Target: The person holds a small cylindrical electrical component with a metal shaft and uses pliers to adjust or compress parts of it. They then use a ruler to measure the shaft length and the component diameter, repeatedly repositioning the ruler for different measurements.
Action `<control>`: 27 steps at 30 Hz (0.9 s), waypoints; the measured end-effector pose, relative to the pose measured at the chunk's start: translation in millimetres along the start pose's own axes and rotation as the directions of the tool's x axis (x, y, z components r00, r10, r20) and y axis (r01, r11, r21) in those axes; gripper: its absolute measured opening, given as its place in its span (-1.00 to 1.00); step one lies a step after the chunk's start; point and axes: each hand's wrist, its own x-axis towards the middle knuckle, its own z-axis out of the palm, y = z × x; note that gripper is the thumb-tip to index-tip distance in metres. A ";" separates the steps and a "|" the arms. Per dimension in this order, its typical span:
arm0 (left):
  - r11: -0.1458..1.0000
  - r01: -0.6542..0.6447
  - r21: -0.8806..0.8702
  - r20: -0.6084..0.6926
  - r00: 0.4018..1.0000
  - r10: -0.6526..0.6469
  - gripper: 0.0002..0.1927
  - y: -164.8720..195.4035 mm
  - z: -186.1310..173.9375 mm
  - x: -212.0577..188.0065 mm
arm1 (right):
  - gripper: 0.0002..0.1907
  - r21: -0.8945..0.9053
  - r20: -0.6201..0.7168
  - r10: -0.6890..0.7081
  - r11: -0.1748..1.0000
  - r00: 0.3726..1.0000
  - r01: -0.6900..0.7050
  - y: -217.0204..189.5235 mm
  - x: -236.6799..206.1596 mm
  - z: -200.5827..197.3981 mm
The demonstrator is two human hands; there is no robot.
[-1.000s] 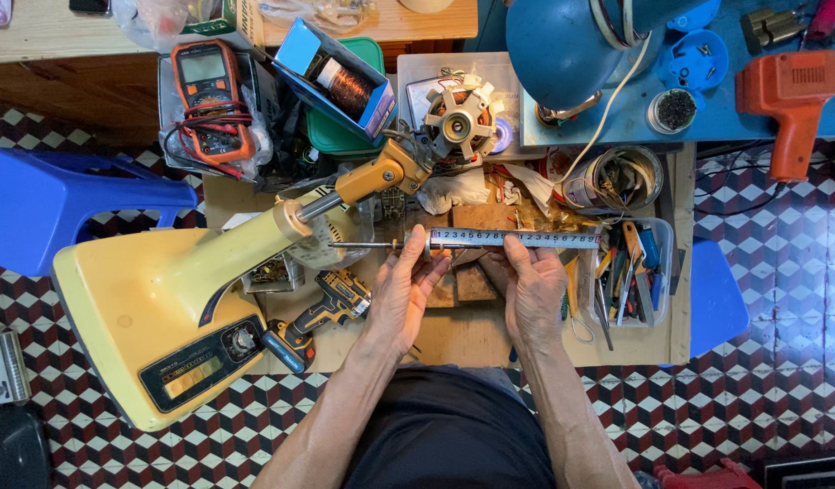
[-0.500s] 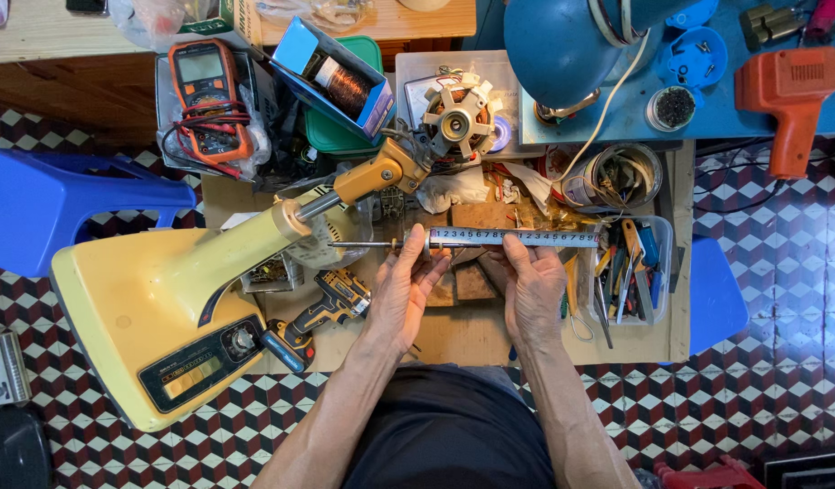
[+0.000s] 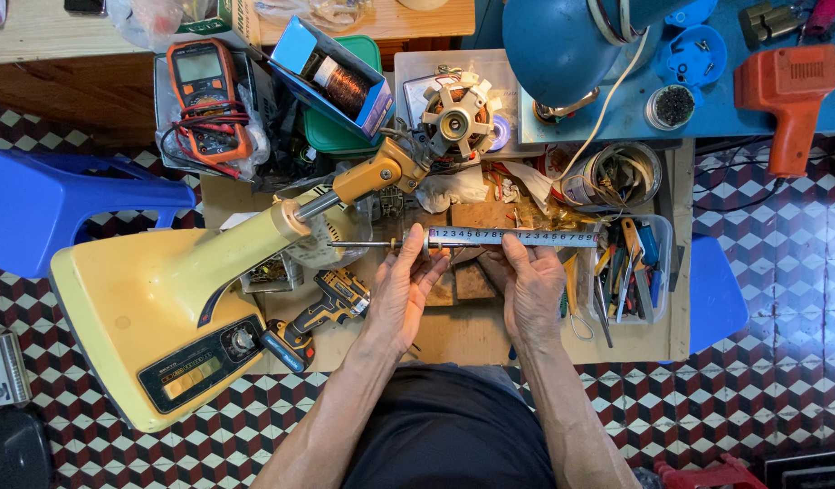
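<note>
A steel ruler point(image 3: 512, 237) lies level above the table point(image 3: 472, 330), alongside a thin metal shaft point(image 3: 372, 244). The left hand point(image 3: 406, 290) pinches the shaft against the ruler's left end; the right hand point(image 3: 533, 288) pinches the ruler from below. At nine o'clock lies a yellow fan base point(image 3: 155, 317); at three o'clock, a tool tray point(image 3: 657, 272).

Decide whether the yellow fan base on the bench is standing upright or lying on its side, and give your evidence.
Lying on its side: the yellow fan base lies flat, its neck pointing sideways toward the left hand.
</note>
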 end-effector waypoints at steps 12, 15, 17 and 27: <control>1.000 0.009 0.004 -0.016 1.000 -0.009 -0.61 0.0 2.5 -1.5 | -0.84 0.031 0.016 0.006 0.999 1.000 -0.006 -0.5 -0.9 -1.4; 1.000 0.003 0.002 -0.005 1.000 -0.003 -0.61 -0.5 2.8 -1.2 | -0.84 0.009 0.022 0.002 1.000 1.000 -0.002 -2.1 -1.5 -1.1; 1.000 0.001 0.000 0.004 1.000 -0.001 -0.61 -1.0 2.3 -0.7 | -0.84 0.009 0.019 0.005 1.000 1.000 -0.005 -3.6 -1.6 -0.6; 0.996 -0.061 0.063 0.026 0.998 0.060 -0.65 -6.7 -1.9 2.6 | -0.78 0.142 -0.142 0.034 0.990 0.989 -0.014 9.7 0.5 -21.2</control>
